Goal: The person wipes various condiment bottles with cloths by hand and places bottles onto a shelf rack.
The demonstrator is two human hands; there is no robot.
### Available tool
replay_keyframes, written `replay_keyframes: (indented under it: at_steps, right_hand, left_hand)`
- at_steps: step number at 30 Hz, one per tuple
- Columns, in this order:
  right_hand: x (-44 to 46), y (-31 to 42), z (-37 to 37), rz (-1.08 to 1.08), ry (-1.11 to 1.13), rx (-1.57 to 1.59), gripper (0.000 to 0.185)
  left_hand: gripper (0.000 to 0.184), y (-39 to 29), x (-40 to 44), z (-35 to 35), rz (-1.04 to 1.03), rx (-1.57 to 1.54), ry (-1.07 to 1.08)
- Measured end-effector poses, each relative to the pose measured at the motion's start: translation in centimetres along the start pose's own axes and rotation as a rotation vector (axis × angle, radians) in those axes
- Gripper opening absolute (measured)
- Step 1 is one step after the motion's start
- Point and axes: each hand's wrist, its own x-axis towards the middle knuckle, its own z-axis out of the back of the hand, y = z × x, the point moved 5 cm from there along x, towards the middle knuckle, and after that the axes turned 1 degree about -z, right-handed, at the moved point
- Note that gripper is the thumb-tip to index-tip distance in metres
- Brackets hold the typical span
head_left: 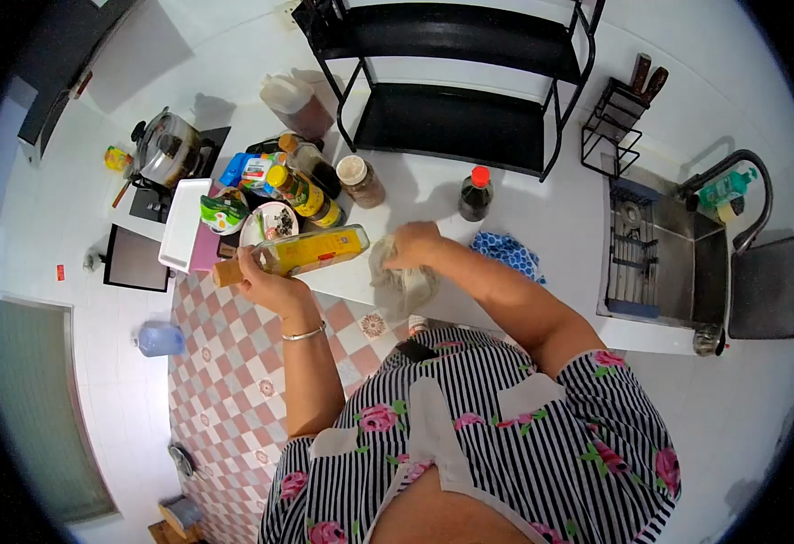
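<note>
My left hand [266, 283] is wrapped round the neck end of a yellow-labelled bottle [320, 251] with a tan cap, tilted nearly flat above the counter. My right hand [415, 245] pinches a pale, greyish cloth [403, 283] at the counter's front edge. Behind that hand stands a dark bottle with a red cap [476, 194]. A blue patterned cloth [508, 255] lies to its right. Beyond the held bottle are a jar with a pale lid [360, 181], a yellow-capped bottle [306, 197] and a plate with dark bits [270, 222].
A black two-tier rack [451, 127] stands at the back. To the right are a knife holder [610, 127] and a sink [687, 263] with a black tap. A pot [167, 150] sits on the stove at the left, near a white container [186, 225]. Packets and a jug [297, 104] stand nearby.
</note>
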Motion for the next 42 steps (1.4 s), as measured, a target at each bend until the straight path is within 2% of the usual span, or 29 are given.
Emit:
replay_keyframes:
  at_steps: [1,4,7,9,11,14,17,20,23,26,27,28,29,30,31,33,36,37,40,42]
  right_hand:
    - [0.2,-0.2,1.2,-0.056,-0.074,0.017,0.057]
    - [-0.3,-2.1,4.7,-0.055,-0.332,0.249,0.040]
    - [-4.7,-4.8,6.4,-0.063,-0.513,0.415,0.033]
    - [-8.5,-7.8,4.0,-0.092,-0.489,0.433,0.034]
    - [-11.4,-10.5,-0.4,-0.081,-0.446,0.220,0.031]
    - [-13.7,-13.5,-7.6,-0.137,-0.632,-0.171,0.029]
    - [-14.4,-16.9,-8.5,-0.179,-0.675,0.165,0.027]
    - [-17.8,-19.1,-4.6,-0.423,-0.552,0.845,0.031]
    - [-21.1,-19.7,-1.3,-0.282,-0.751,0.788,0.034]
    - [-24.6,-15.9,2.1,0.007,-0.708,1.317,0.034]
    - [-24.7,-15.8,1.2,0.083,-0.690,1.387,0.028]
    - [-24.7,-13.8,2.6,0.341,-0.730,1.408,0.022]
    - [-23.7,-12.9,1.7,0.447,-0.777,1.345,0.022]
    - [-23.0,-10.2,4.2,0.530,-0.714,1.146,0.025]
    - [-22.0,-9.1,4.2,0.560,-0.877,0.815,0.042]
    - [-20.9,-8.5,4.0,0.481,-1.049,0.861,0.072]
    - [-21.1,-9.1,3.5,0.337,-1.072,1.041,0.100]
    - [-20.2,-10.1,2.5,0.316,-0.985,1.010,0.111]
    - [-21.1,-11.2,1.4,0.409,-1.016,0.981,0.113]
    - [-21.1,-12.2,0.0,0.291,-1.009,1.021,0.113]
  left_hand:
    - [0.018,0.1,-0.4,0.0,0.021,-0.003,0.007]
    - [0.018,1.2,-0.7,0.4,-0.018,0.033,0.037]
    - [0.017,1.3,-1.3,0.1,0.005,0.028,0.075]
    - [0.017,0.4,-2.5,-0.5,-0.039,0.081,0.161]
    - [0.016,0.2,-3.7,-1.4,-0.050,0.110,0.243]
    - [0.015,1.0,-6.3,-2.7,-0.019,0.146,0.366]
    - [0.014,2.2,-8.6,-4.5,0.004,0.180,0.484]
    - [0.014,4.3,-11.0,-5.4,0.089,0.230,0.620]
    - [0.012,6.6,-14.0,-6.9,0.116,0.208,0.743]
    - [0.011,7.3,-17.7,-8.6,0.183,0.206,0.871]
    - [0.011,7.3,-19.1,-9.3,0.219,0.199,0.905]
    - [0.012,7.3,-20.5,-9.9,0.254,0.194,0.940]
    - [0.012,7.1,-21.8,-10.3,0.270,0.194,0.991]
    - [0.013,7.9,-22.8,-10.6,0.342,0.121,0.989]
    - [0.014,8.4,-24.0,-10.8,0.416,0.049,0.985]
    - [0.019,8.9,-24.8,-11.2,0.590,-0.050,1.011]
    - [0.019,8.0,-24.8,-12.5,0.295,0.130,1.160]
    - [0.016,8.0,-24.9,-13.0,0.247,0.154,1.175]
    - [0.013,6.7,-26.5,-13.9,0.326,0.109,1.180]
    - [0.019,7.1,-27.0,-13.8,0.270,0.127,1.296]
